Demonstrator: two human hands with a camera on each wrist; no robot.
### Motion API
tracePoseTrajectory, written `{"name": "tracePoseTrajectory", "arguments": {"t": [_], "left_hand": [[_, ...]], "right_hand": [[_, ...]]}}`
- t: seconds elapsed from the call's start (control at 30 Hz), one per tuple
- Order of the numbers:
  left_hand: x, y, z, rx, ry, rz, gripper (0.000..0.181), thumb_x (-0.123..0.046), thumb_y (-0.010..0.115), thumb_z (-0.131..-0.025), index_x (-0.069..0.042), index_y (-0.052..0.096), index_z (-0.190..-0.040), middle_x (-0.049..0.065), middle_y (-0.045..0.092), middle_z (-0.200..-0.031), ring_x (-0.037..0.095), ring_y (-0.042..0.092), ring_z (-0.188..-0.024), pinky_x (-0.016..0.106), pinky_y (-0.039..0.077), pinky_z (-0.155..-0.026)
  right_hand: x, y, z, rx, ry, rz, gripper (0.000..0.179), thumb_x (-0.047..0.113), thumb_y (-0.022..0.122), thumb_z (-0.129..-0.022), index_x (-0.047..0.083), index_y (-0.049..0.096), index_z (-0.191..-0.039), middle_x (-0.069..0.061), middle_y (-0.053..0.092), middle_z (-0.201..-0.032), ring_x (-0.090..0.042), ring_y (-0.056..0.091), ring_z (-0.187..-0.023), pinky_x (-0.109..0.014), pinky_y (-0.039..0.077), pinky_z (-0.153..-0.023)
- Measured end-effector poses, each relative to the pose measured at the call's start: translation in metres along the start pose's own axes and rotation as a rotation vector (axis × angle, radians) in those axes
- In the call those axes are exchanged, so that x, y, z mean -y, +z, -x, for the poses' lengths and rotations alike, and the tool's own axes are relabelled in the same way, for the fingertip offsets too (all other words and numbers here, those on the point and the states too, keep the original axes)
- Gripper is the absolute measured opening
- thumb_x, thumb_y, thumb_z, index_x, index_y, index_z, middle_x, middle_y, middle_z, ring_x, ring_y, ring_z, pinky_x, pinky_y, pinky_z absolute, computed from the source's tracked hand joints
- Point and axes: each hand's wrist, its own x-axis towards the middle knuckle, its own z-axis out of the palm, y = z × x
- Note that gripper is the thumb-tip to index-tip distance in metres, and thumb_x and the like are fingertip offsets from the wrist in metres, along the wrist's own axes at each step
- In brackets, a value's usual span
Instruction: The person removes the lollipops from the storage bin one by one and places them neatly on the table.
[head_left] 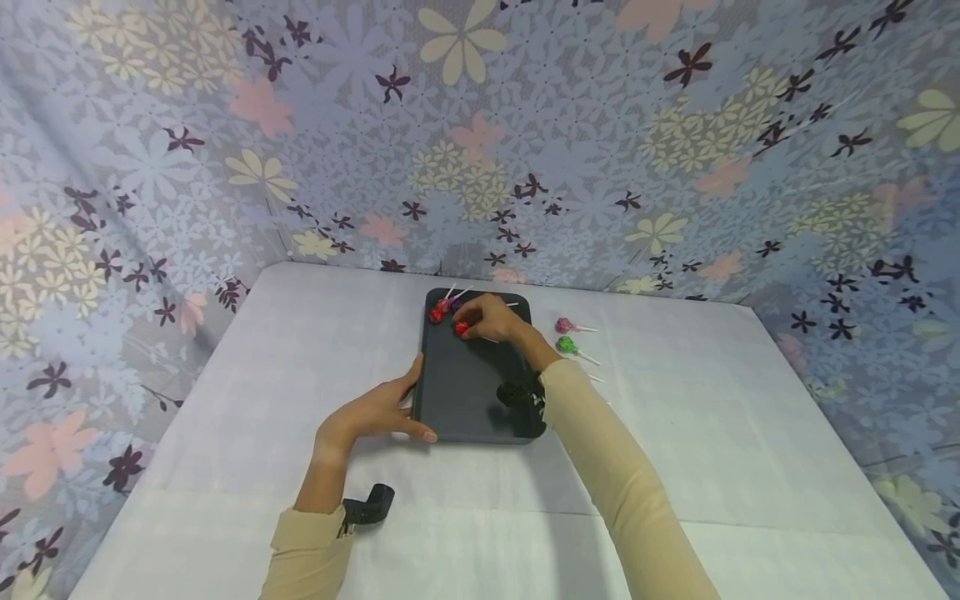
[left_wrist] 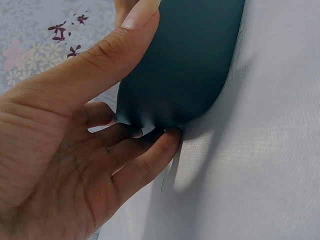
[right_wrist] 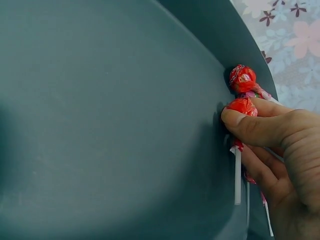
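In the head view a dark grey tray [head_left: 465, 392] lies on the white-covered table. My left hand [head_left: 375, 408] holds the tray's near left corner, thumb along the near side and fingers against the left wall; the left wrist view shows this hand [left_wrist: 100, 135] close up. Over the tray's far part, my right hand [head_left: 491, 317] pinches a red-wrapped lollipop [right_wrist: 243, 107] by its head between thumb and fingers, its white stick pointing away. Against the far wall lies another red lollipop [head_left: 437, 314], beside a purple one [head_left: 456, 305]. More sticks are partly hidden behind the right hand.
Right of the tray lie a pink lollipop [head_left: 564, 325] and a green lollipop [head_left: 567, 344]. Further sticks show there, partly covered by the right sleeve [head_left: 600, 450]. Flowered cloth [head_left: 480, 150] hangs behind the table.
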Motion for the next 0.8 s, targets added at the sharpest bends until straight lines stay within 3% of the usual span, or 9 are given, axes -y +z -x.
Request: {"name": "tracePoseTrajectory", "arguments": {"t": [0.8], "left_hand": [[-0.002, -0.001, 0.0, 0.002, -0.004, 0.018, 0.127, -0.034, 0.087, -0.072, -0.009, -0.004, -0.157, 0.013, 0.008, -0.163, 0.032, 0.015, -0.15, 0.053, 0.022, -0.118]], "right_hand": [[-0.001, -0.02, 0.009, -0.026, -0.042, -0.082, 0.032, 0.001, 0.073, -0.085, -0.002, 0.069, -0.117, -0.016, 0.071, -0.114, -0.028, 0.067, -0.106, -0.036, 0.056, -0.087]]}}
